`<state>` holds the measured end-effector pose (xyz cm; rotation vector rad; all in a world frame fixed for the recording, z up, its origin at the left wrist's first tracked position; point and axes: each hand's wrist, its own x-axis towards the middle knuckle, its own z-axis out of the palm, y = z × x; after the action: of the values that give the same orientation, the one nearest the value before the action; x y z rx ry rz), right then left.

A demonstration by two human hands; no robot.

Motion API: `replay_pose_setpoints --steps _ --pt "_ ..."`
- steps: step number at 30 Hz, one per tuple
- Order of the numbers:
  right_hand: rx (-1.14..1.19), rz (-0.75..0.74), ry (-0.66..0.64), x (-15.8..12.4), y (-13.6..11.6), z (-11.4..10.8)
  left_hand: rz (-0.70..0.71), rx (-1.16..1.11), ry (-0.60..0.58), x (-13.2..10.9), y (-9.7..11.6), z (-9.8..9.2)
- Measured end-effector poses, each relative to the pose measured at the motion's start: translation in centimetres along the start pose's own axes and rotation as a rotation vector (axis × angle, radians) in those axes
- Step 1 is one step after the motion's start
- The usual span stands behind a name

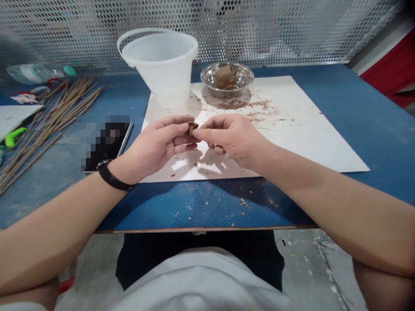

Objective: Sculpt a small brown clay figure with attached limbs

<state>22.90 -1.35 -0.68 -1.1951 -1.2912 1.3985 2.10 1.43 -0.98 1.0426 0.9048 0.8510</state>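
A small piece of brown clay (pixel 192 129) is pinched between both hands, above the front part of a white board (pixel 311 129). My left hand (pixel 162 140) grips its left side with thumb and fingers. From the right, the thumb and forefinger of my right hand (pixel 231 136) press on it. Most of the piece is covered by fingers, so its full shape is hidden. Farther back on the board, a larger lump of brown clay (pixel 226 77) sits in a shiny metal bowl (pixel 209 86).
A white bucket (pixel 165 69) stands left of the bowl. On the left lie a tablet-like device (pixel 108 149), a bundle of thin sticks (pixel 65 108) and a plastic bottle (pixel 37 73). Clay crumbs dot the board and the blue table (pixel 155 207). A perforated metal screen (pixel 275 34) rises behind.
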Motion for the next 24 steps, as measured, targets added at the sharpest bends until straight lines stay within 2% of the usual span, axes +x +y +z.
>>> replay_pose_setpoints --steps 4,8,11,20,24 --pt "-0.379 -0.446 0.103 0.2 0.9 -0.3 -0.022 -0.052 -0.048 0.0 -0.1 0.1" --pt "-0.601 -0.677 0.136 0.7 1.8 -0.5 -0.035 -0.091 -0.081 0.0 -0.4 0.1" --pt "-0.659 -0.74 0.111 0.8 2.0 -0.5 -0.062 -0.11 -0.102 -0.1 -0.4 0.1" --pt "-0.696 -0.853 0.119 0.7 2.5 -0.9 -0.222 -0.148 0.017 -0.6 0.4 0.7" --pt "-0.711 -0.855 0.119 0.9 2.7 -1.2 -0.268 -0.154 0.004 -0.6 0.7 0.4"
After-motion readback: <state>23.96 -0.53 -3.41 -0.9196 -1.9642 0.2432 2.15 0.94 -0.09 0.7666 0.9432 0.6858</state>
